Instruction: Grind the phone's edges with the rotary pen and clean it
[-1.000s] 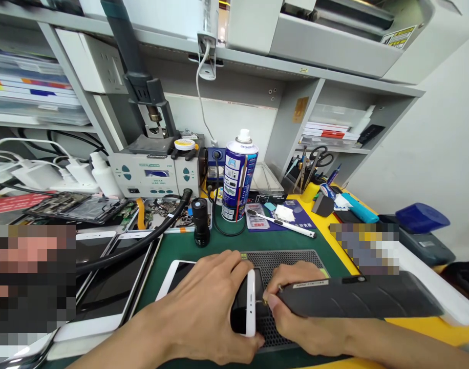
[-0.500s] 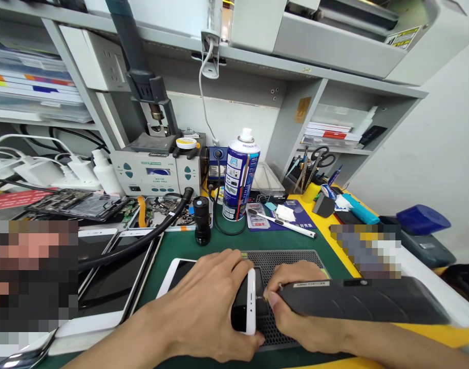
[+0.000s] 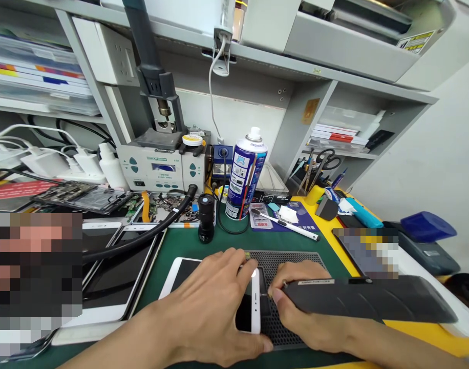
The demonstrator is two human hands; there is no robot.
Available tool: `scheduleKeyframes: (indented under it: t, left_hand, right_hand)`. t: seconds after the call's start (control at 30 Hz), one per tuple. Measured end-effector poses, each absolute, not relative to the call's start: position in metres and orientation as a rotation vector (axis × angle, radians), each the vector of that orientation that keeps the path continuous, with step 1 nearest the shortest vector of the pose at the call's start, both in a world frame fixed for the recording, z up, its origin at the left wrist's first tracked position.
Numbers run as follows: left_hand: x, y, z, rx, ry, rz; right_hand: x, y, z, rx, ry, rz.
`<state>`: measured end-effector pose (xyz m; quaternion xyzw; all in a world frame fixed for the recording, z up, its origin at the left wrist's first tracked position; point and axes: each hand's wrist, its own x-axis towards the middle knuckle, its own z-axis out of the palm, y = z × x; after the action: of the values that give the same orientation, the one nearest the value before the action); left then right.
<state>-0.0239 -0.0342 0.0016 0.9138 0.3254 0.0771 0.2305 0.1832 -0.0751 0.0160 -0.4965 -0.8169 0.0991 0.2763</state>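
A white-framed phone [image 3: 256, 307] with a dark screen lies on the perforated grey mat and the green work mat. My left hand [image 3: 213, 302] is spread across it, with the thumb at the near corner and the fingers around the far edge. My right hand [image 3: 296, 300] pinches the front of a dark-grey handled tool [image 3: 372, 300], whose long body extends to the right above my forearm. A thin metal tip reaches from the pinching fingers toward the phone's right end; whether it touches cannot be seen. A dark flat piece [image 3: 264, 287] shows beside that end.
The perforated mat [image 3: 296, 259] lies under my right hand. Behind stand a spray can [image 3: 246, 177], a black flashlight [image 3: 206, 218] and a hot-air station [image 3: 161, 166]. A black hose [image 3: 153, 236] crosses several screens [image 3: 119, 271] at left. A white pen-like brush [image 3: 292, 227] lies farther back.
The whole view has shifted slightly, so things appear a little farther right. Both hands keep nearly the same hold on the phone and the tool.
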Motion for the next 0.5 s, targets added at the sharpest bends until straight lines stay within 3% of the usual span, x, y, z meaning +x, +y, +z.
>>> scheduleKeyframes:
  t: [0.5]
  left_hand:
    - [-0.0267, -0.0389, -0.0031, 2.524, 0.855, 0.231]
  right_hand:
    - [0.1819, -0.0727, 0.0168, -1.303, -2.26, 0.116]
